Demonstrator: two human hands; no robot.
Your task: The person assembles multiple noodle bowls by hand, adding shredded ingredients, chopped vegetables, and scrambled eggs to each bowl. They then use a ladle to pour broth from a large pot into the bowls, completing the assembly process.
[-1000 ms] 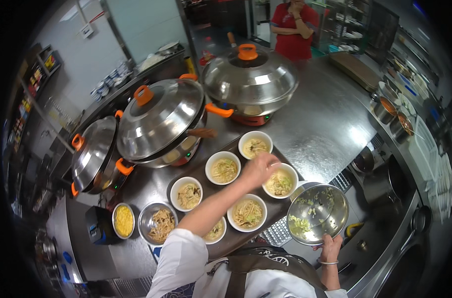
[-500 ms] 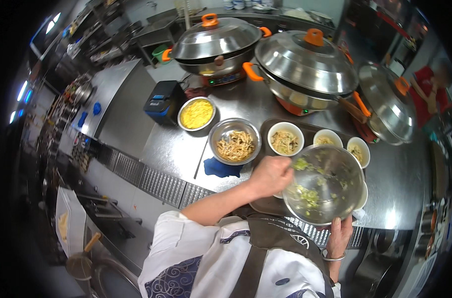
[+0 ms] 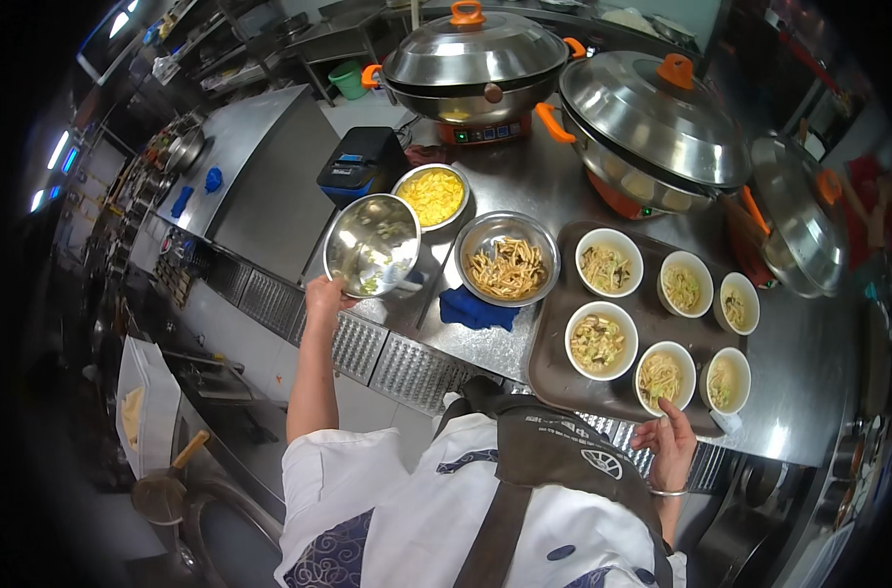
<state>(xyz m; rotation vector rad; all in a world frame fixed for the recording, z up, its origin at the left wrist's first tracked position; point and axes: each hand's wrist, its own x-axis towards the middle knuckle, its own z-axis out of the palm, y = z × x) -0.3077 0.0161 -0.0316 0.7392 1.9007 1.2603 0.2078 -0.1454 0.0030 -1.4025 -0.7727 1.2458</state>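
Our left hand (image 3: 326, 299) grips a steel bowl (image 3: 392, 220) at left, some greens left inside. All six white bowls (image 3: 609, 237) on the right-hand tray (image 3: 652, 328) hold food; our empty right hand (image 3: 668, 449) hangs half-open by its near edge.

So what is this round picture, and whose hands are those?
No robot here: a person works bare-handed, filmed by a head-worn fisheye camera, which bends straight edges. The wearer's left hand holds a silver metal bowl with green bits inside. The right hand is empty, by the near edge of a brown rectangular tray carrying six round white bowls of food. On the shiny metal counter stand a round steel bowl of brownish strips, a round bowl of yellow food and three lidded steel pans with orange handles.
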